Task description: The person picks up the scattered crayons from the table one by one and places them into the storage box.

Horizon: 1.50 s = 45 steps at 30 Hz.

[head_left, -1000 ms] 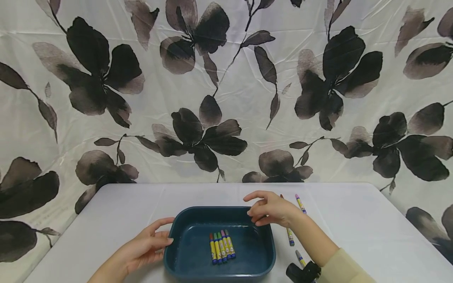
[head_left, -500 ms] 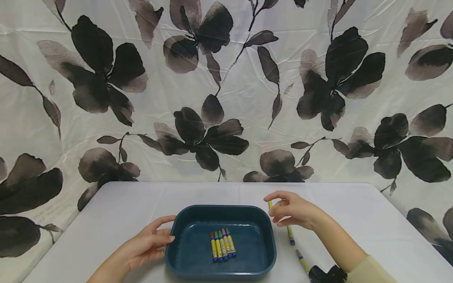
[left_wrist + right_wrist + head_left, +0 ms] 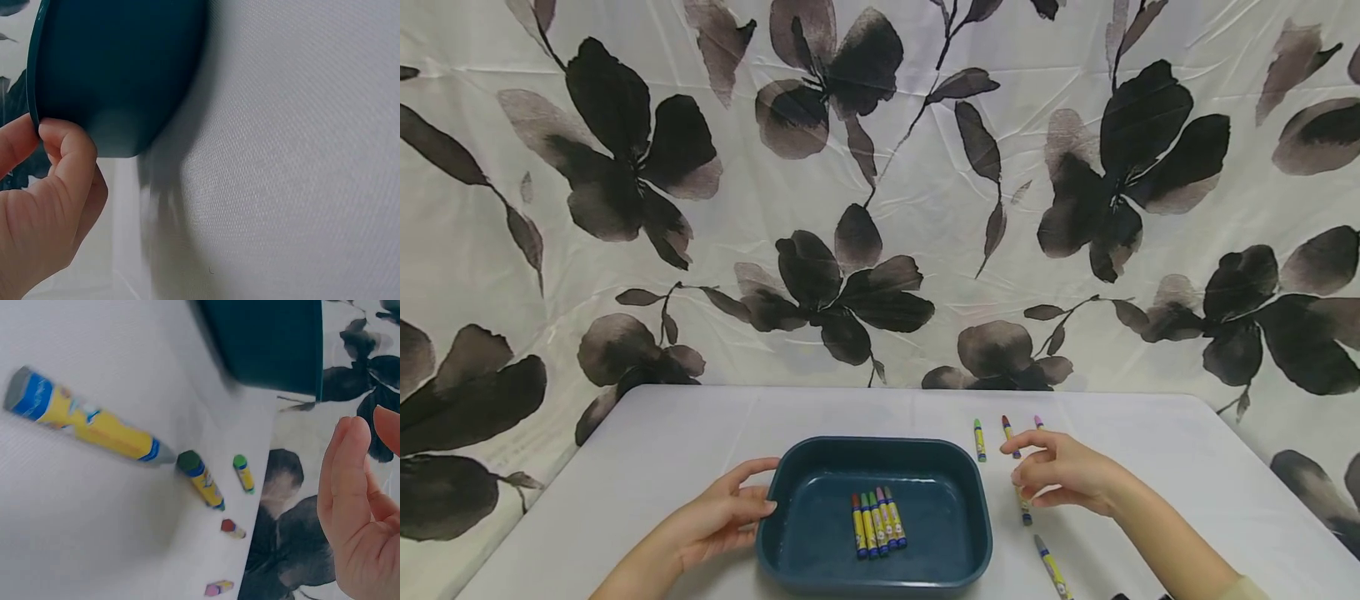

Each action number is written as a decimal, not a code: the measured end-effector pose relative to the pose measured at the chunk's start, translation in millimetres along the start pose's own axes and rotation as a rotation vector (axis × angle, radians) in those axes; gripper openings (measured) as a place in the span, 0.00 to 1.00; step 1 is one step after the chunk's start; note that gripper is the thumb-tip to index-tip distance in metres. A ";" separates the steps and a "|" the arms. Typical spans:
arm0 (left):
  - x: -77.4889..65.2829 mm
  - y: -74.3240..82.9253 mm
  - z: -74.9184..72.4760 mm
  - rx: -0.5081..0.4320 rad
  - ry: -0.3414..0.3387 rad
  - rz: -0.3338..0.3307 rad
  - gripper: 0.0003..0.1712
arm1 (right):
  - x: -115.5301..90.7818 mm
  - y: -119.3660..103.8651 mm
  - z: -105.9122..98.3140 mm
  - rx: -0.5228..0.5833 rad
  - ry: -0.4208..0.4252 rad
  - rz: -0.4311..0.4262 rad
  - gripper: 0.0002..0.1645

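Dark green crayon (image 3: 1026, 510) is seen in the head view below the fingers of the right hand (image 3: 1063, 475), its far part hidden by them. Those fingers are loosely bent. Just past the forefinger a red crayon (image 3: 1007, 427) is partly overlapped; a light green crayon (image 3: 980, 442) is found to the left of it, and a pink crayon (image 3: 1038, 422) is partly covered by the hand. A grey crayon (image 3: 1052, 568) is seen nearer the body than the fingers, on the worktop (image 3: 700, 442). Left of them, a row of crayons (image 3: 878, 529) is contained in the tray (image 3: 808, 525).

In the left wrist view, the tray's rim is pinched between thumb and fingers of the left hand (image 3: 53, 200); a light, steady grip should be enough to stop sliding.

In the right wrist view, a gap is left between thumb and fingers, and nothing is held; the dark green crayon is seen apart from them. The grey crayon's tip is aimed at its end, so the barrel would best be pinched mid-length, across its width, and lifted straight up before any sideways movement, so that neither neighbour is knocked
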State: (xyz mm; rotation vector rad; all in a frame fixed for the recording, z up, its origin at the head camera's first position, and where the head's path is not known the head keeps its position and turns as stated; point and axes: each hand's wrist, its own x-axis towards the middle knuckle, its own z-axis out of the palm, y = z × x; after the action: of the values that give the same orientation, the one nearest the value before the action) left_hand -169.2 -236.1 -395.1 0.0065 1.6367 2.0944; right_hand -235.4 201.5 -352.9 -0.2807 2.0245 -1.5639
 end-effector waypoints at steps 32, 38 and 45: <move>-1.3 -2.1 1.3 0.196 0.064 0.051 0.40 | -34.0 75.1 -13.8 0.053 0.000 0.121 0.19; -0.5 -2.1 2.1 0.179 0.068 0.049 0.39 | -34.7 80.2 -8.6 0.010 0.018 0.113 0.19; 0.6 -2.8 2.2 0.145 0.068 0.042 0.39 | -36.6 75.9 -1.5 -0.122 0.040 0.080 0.22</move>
State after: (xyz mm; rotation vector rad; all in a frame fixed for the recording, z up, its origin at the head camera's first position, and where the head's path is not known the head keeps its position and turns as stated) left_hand -168.1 -233.3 -397.2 0.0171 1.8408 2.0229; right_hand -193.4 243.0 -413.0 -0.2138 2.1387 -1.4108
